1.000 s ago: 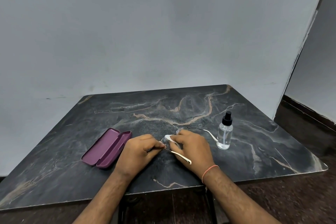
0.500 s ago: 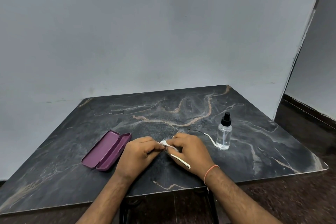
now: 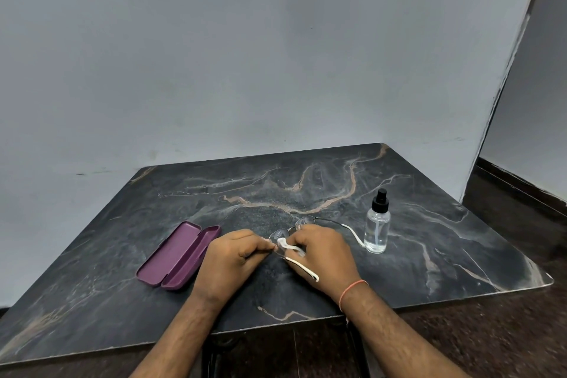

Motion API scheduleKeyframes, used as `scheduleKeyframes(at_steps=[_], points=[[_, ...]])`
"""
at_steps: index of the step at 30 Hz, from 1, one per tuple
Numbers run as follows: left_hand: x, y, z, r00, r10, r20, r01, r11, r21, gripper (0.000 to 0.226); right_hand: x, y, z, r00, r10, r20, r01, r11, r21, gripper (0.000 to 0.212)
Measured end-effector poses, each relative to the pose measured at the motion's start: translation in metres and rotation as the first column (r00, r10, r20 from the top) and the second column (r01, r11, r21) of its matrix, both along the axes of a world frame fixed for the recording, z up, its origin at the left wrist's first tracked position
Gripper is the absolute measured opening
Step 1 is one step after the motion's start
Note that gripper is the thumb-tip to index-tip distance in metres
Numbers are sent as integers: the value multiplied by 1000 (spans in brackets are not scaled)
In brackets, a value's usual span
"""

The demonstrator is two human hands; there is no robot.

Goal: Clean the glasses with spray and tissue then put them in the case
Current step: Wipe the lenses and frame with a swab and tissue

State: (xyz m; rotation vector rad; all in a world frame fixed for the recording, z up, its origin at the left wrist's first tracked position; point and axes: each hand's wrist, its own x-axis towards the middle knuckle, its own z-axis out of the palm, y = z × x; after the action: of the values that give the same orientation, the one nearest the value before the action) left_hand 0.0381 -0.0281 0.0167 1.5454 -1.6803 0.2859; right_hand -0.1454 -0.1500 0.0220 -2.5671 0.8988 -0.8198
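Observation:
Thin-framed glasses with white temple tips lie between my hands, low over the dark marble table. My left hand pinches the frame at its left lens. My right hand presses a small white tissue against that lens. One temple sticks out past my right hand toward the spray bottle, the other points toward me. The purple case lies open, to the left of my left hand. Most of the lenses are hidden by my fingers.
The clear spray bottle with a black nozzle stands upright to the right of my right hand. A grey wall runs behind the table. The table's front edge is just under my forearms, with dark floor to the right.
The hands stay together on the glasses. The tissue has shifted slightly on the lens between my fingers. The view has tipped a little.

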Motion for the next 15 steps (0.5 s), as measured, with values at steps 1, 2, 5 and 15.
scheduleKeyframes(at_steps=[1, 2, 5, 15], points=[[0, 0, 0, 1000, -3, -2, 3, 1000, -2, 18, 1, 0, -1, 999, -30, -15, 29, 999, -40, 27], [-1, 0, 1, 1000, -5, -1, 5, 1000, -1, 18, 2, 0, -2, 999, -48, -23, 46, 996, -71, 25], [-1, 0, 0, 1000, 10, 2, -10, 1000, 0, 19, 1, 1, -3, 997, -5, -76, -3, 995, -100, 28], [-1, 0, 0, 1000, -9, -6, 9, 1000, 5, 17, 3, 2, -4, 993, -75, -94, 60, 986, -155, 29]])
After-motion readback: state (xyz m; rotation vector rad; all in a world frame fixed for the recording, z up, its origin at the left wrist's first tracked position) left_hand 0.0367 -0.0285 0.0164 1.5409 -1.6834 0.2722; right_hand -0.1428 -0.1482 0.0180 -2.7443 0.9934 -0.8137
